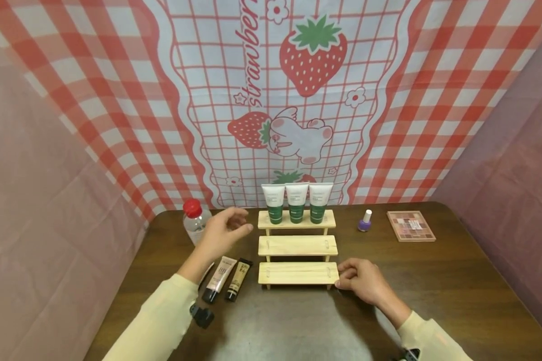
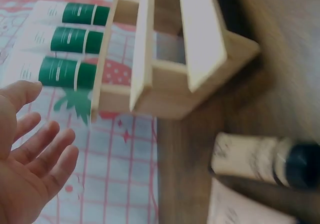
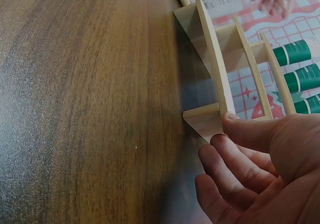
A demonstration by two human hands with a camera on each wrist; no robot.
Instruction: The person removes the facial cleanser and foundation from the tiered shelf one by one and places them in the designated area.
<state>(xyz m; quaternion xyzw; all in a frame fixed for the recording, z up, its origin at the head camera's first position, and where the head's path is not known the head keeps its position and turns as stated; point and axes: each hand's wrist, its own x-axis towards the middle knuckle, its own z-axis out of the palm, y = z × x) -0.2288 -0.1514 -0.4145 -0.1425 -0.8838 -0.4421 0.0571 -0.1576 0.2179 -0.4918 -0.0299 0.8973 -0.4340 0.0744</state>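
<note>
A pale wooden three-step rack (image 1: 298, 245) stands mid-table, with three white-and-green tubes (image 1: 296, 203) upright along its top step. My right hand (image 1: 361, 281) is at the right end of the bottom step. The right wrist view has its thumb (image 3: 250, 129) against the step's end and the other fingers loosely bent beside it. Left of the rack, my left hand (image 1: 223, 230) hovers with nothing in it, fingers loosely bent. The left wrist view puts its thumb (image 2: 22, 92) visually close to the nearest tube.
A clear bottle with a red cap (image 1: 192, 210) stands partly behind the left hand. Near the left forearm lie a pink tube (image 1: 221, 276) and a beige tube (image 1: 238, 278) with black caps. Rightward are purple nail polish (image 1: 364, 221) and an eyeshadow palette (image 1: 410, 225).
</note>
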